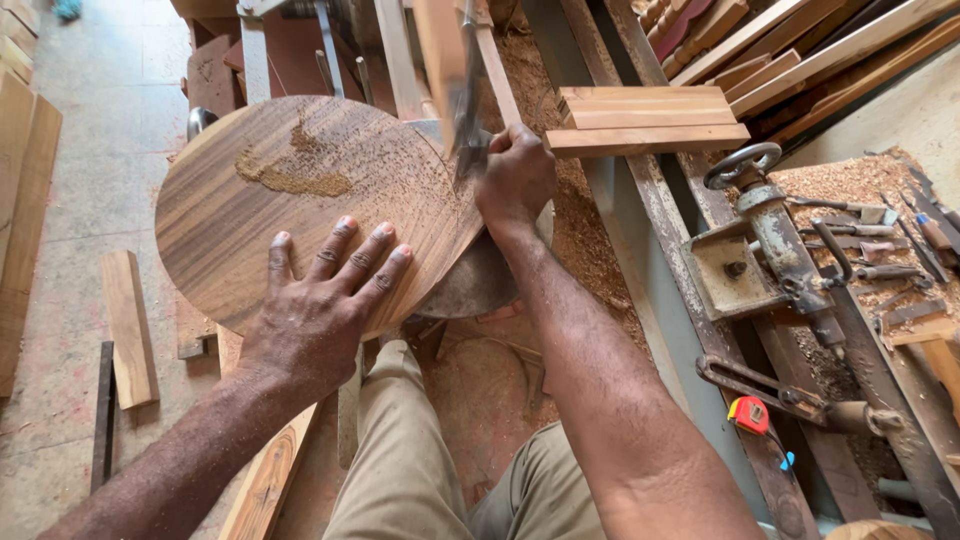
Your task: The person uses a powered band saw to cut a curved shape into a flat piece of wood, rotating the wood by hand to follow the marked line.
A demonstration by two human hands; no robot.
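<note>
Round wooden disc (290, 200) as landmark, lying flat and low in front of the knees, its rim overhanging a darker round base (480, 280) at the right edge. Left hand (320, 300) spread flat on the disc's near-right portion, fingers splayed and pointing away toward the disc's centre, pressing rather than gripping, nothing held. Right hand (515, 175) just off the disc's right rim, clenched around the handle of a blurred metal-headed tool (465, 110), apparently a hatchet or adze, exact kind hard to tell through the blur. Tool head raised above the rim at the disc's far-right edge, long axis running up and away from the fist, nearly upright. Right hand nearer the rim being worked; left hand nearer the disc's middle.

Disc striped in brown and pale bands, grain running diagonally from near left to far right, surface dusted with fine chips and a small ridge of sawdust (290, 175) left of centre. No long axis to speak of, being round.

Right of the disc, beyond a strip of sawdust: stacked short planks (645, 120), a rusty metal vise with a handwheel (770, 230), and a red tape measure (748, 414). Left of the disc, a short board (130, 325) on the concrete floor (90, 180).
</note>
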